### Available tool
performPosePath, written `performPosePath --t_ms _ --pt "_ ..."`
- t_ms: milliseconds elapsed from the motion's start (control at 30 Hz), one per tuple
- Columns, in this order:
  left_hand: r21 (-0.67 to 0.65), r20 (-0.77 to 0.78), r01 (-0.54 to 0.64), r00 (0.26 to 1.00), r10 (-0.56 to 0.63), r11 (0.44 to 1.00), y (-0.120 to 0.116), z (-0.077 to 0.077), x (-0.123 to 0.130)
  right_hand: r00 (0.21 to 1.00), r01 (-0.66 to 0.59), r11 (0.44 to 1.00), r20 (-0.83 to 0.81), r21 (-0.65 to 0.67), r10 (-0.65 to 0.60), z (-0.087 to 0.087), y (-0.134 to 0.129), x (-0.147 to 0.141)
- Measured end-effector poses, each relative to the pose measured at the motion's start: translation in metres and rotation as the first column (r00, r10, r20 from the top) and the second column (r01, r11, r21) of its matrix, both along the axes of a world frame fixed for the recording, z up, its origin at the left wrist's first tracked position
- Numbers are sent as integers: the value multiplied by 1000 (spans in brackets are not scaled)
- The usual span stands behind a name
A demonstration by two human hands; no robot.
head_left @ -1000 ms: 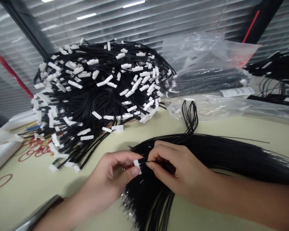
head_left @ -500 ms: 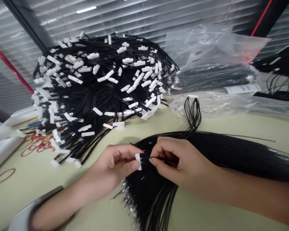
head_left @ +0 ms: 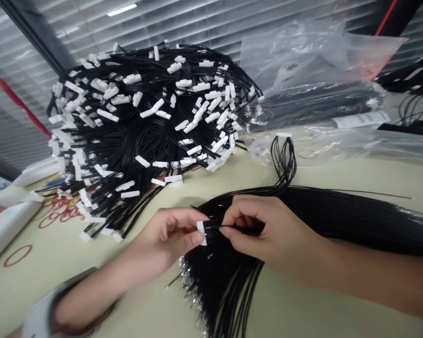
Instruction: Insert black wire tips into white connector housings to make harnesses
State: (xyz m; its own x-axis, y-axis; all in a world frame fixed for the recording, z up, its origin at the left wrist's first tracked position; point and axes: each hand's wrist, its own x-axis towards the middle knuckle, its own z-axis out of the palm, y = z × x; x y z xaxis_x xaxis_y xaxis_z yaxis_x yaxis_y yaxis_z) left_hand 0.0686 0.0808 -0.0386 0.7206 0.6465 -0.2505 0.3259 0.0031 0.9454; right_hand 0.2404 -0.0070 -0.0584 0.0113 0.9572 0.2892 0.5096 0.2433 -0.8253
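Between the thumb and fingers of my left hand (head_left: 178,234) is a small white connector housing (head_left: 202,233), with black wires running out of its right side. My right hand (head_left: 255,227) pinches a thin black wire (head_left: 213,226) close to the connector; the wire's tip lies at or in the housing, and I cannot tell how deep. Under both hands spreads a thick bundle of black wires (head_left: 211,281) with shiny metal terminals (head_left: 193,291) at the near left end.
Behind my left hand rises a large heap of black cables with white connectors (head_left: 155,136). Clear plastic bags (head_left: 313,98) lie at the back right, near a looped wire harness (head_left: 283,157). Red rubber bands (head_left: 61,211) and a white box (head_left: 14,225) are at the left.
The view has shifted slightly. Both hands keep their grips on the connector and the wire, with hardly any movement between them.
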Motion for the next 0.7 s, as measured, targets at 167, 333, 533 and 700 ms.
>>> performPosePath --t_ms 167,333,533,700 --pt "-11 10 26 1000 -26 1000 1 -1 -2 1000 8 1000 -6 0 -8 -1 0 0" --pt "-29 35 19 999 -18 999 2 -3 -2 1000 -1 1000 -11 -17 1 1 -1 0" --pt "-32 15 1 1000 -1 1000 0 -2 -1 999 44 999 16 -7 -43 2 -2 -3" --pt "-26 -24 -14 1000 14 1000 0 0 0 998 60 998 30 -13 -60 2 -2 -3"
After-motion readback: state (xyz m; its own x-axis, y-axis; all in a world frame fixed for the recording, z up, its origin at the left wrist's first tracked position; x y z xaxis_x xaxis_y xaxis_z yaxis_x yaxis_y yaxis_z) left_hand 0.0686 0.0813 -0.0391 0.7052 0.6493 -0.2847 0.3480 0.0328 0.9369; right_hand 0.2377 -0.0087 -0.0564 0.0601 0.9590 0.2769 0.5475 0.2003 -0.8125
